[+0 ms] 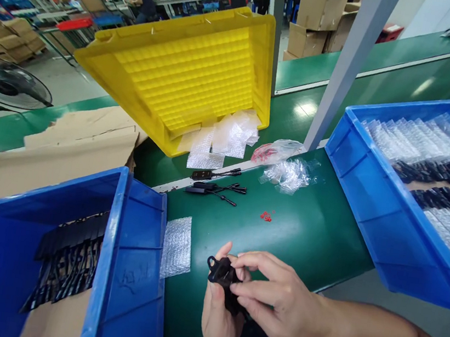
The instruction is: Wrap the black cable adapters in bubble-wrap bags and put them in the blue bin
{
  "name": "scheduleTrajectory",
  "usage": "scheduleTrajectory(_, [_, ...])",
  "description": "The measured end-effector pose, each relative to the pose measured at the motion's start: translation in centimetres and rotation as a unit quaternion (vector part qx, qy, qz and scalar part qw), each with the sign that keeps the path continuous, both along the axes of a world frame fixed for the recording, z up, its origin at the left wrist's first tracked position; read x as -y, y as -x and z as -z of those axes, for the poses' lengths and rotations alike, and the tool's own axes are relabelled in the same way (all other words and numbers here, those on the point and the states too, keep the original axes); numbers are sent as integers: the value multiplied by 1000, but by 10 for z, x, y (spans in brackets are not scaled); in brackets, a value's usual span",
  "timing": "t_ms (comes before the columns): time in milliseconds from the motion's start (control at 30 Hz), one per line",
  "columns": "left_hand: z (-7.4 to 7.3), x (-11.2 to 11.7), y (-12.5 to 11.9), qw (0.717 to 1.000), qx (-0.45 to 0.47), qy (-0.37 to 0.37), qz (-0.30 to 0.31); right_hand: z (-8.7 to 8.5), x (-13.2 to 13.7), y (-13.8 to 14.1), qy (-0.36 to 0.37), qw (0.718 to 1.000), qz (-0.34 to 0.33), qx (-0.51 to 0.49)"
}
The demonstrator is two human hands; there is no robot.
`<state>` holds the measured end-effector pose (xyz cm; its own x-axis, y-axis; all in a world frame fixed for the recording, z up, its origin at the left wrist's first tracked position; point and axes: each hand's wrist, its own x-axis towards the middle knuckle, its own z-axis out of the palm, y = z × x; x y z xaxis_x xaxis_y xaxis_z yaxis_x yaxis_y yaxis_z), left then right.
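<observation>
Two hands work close together over the near side of the green table (219,212), and the likeliest mishap is a slip: the small black part (223,273) sits between fingertips rather than deep in a palm, so a push from one side that the other does not meet could twist it loose and drop it. The loose red pieces (267,217) just beyond are another weak point, since they lie uncontained on the smooth surface and a careless sweep of a hand could scatter them. The black cabled units (210,187) farther back have leads lying across one another, so lifting one by its cable might drag its neighbour along. The left hand (221,328) is closed round the part from below, its thumb along the near face and a fingertip showing behind, with a looped end of the part standing out at the upper left. The right hand (288,301) is partly curled, its fingertips touching the part from the right; whether they pinch it or merely press cannot be told, as the fingers hide the contact. The part is held up near the wearer's body, to the right of the bubble-wrap sleeve (178,248).
</observation>
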<state>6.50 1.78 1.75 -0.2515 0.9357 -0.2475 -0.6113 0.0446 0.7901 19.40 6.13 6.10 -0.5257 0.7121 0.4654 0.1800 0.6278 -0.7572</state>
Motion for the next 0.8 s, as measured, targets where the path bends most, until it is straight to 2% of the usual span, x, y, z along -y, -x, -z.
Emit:
scheduleTrajectory(100, [-2, -1, 0, 1000, -10, -10, 3, -3, -1, -3, 24, 999, -8, -29])
scheduleTrajectory(200, [0, 3, -2, 999, -33, -1, 14, -6, -9, -3, 29, 998, 29, -54])
scheduleTrajectory(400, [5, 7, -7, 999, -46, 26, 8, -7, -13, 2, -32, 999, 21, -17])
scheduleTrajectory(533, [-5, -3, -4, 999, -35, 9, -10, -6, -14, -1, -81, 996, 31, 0])
scheduleTrajectory(600, [-12, -11, 2, 999, -35, -18, -33, -1, -28, -8, -107, 989, 101, 10])
scheduleTrajectory(667, [-16, -17, 11, 996, -41, -31, -67, 12, -58, -20, -123, 966, 220, 49])
scheduleTrajectory(733, [-18, -20, 21, 995, -44, -29, -88, 34, -97, -36, -121, 924, 339, 129])
scheduleTrajectory(767, [-17, -21, 25, 994, -44, -27, -94, 47, -118, -45, -98, 899, 382, 191])
scheduleTrajectory(800, [-17, -20, 29, 994, -44, -26, -96, 61, -138, -53, -82, 885, 408, 209])
